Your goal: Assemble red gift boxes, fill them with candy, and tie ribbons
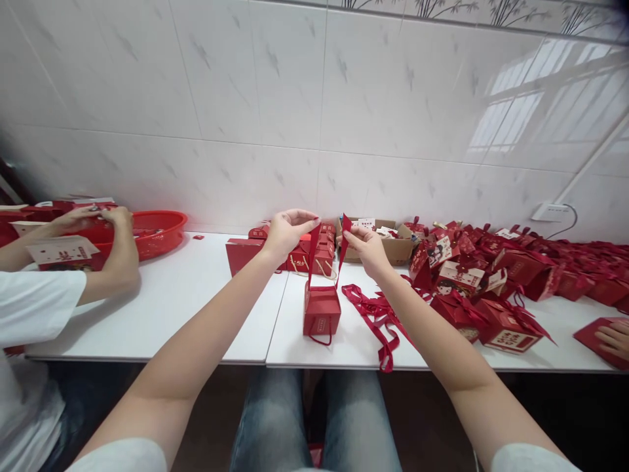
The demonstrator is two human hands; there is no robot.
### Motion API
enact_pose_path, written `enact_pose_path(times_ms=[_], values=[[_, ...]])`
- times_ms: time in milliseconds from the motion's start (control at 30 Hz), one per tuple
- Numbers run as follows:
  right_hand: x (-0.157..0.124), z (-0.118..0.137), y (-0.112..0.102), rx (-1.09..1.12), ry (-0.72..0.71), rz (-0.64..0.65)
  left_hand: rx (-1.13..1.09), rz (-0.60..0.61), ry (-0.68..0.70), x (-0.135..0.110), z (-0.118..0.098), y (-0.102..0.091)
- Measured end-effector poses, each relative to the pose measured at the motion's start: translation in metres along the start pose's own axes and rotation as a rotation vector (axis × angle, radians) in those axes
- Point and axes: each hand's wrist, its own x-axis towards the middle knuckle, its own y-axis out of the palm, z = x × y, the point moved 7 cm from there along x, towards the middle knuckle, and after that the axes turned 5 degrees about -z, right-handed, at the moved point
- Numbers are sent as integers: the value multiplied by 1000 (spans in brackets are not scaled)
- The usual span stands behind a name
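Observation:
A small red gift box stands upright near the table's front edge, with a thin cord handle hanging down its front. From the box a dark red ribbon rises in two ends. My left hand pinches one end above the box on the left. The other end is between the thumb and fingers of my right hand, level with the left one. Loose red ribbons lie in a tangle on the table, just right of the box and below my right forearm.
Behind my hands stand several red boxes and a cardboard carton. Finished-looking boxes with bows pile up on the right. A co-worker's arms are at the left, beside a red plastic basin. Another person's hand rests at the far right.

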Motion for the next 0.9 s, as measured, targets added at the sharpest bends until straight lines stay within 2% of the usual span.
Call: enact_pose_path(times_ms=[200,300,467,600,900], values=[[-1,3,25,-40,6,106,158,192,54,2,-16,23],[-2,8,33,-76,-4,170,245,233,94,4,-21,30],[-2,12,34,-95,-7,259,353,216,204,11,-28,33],[0,8,33,-80,20,307,392,272,257,12,-29,36],[2,4,29,-44,11,267,342,341,351,9,-25,37]])
